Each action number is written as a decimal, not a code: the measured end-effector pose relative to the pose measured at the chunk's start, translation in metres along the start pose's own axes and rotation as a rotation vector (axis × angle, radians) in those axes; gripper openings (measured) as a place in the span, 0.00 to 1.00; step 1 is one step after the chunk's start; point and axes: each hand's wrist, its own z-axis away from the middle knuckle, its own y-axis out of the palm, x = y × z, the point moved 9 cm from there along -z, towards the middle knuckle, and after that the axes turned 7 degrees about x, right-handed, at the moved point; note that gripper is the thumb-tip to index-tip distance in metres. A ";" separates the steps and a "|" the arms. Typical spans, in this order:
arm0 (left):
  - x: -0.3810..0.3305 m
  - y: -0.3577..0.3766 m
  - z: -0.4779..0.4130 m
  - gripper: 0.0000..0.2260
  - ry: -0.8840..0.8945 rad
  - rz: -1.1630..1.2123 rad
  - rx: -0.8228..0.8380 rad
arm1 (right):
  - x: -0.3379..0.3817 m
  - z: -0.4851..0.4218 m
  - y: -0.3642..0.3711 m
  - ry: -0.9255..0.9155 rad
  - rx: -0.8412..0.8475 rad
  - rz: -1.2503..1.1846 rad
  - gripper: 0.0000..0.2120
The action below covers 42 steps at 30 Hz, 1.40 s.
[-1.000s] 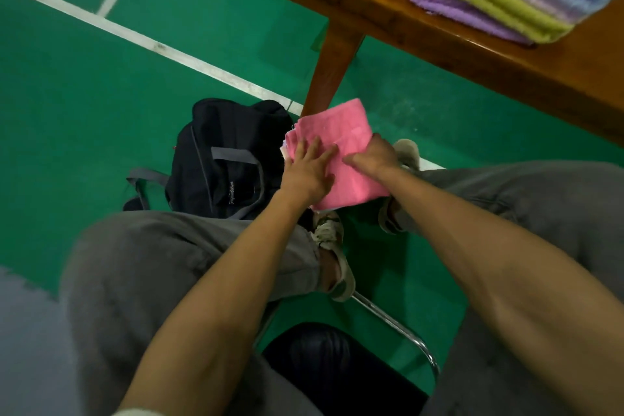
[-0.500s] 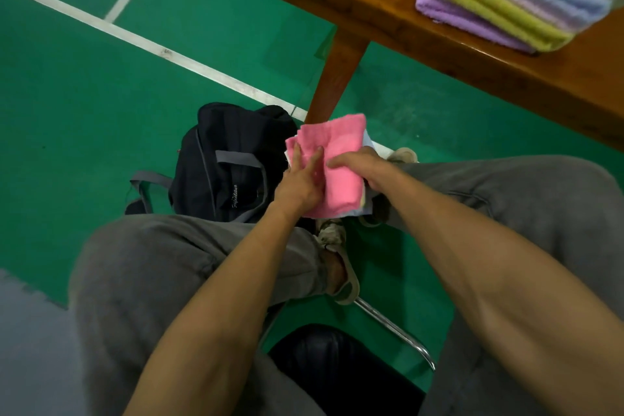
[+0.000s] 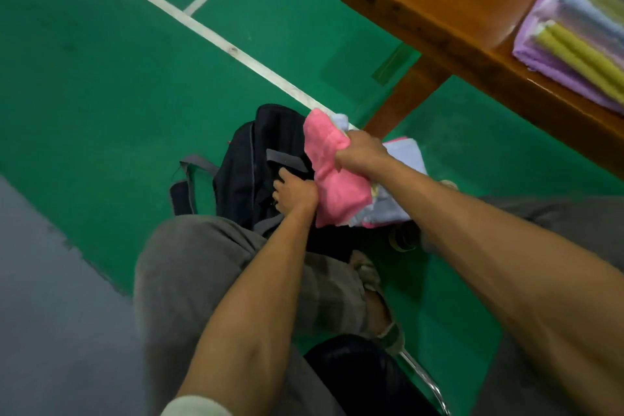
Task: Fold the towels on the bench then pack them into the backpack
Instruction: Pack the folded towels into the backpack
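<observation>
Two grips | right hand (image 3: 361, 154) clutches towels (image 3: 337, 189) | left hand (image 3: 293, 192) grasps backpack (image 3: 250, 165) | green floor (image 3: 101, 78)

This is an indoor sports hall, by the look of it a court of some kind. The floor (image 3: 101, 84) is smooth green sports surfacing, marked with painted white lines (image 3: 209, 34) that meet at a corner and branch off, the way court boundaries do. Along one side the green gives way to a grey border strip (image 3: 44, 297). A varnished wooden bench (image 3: 449, 0) stands at the edge, the sort players sit on, and a dark backpack (image 3: 250, 165) lies on the floor beside it
</observation>
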 end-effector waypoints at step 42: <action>0.066 -0.031 -0.106 0.22 -0.263 -0.147 0.126 | 0.087 -0.068 0.038 -0.170 0.047 0.199 0.28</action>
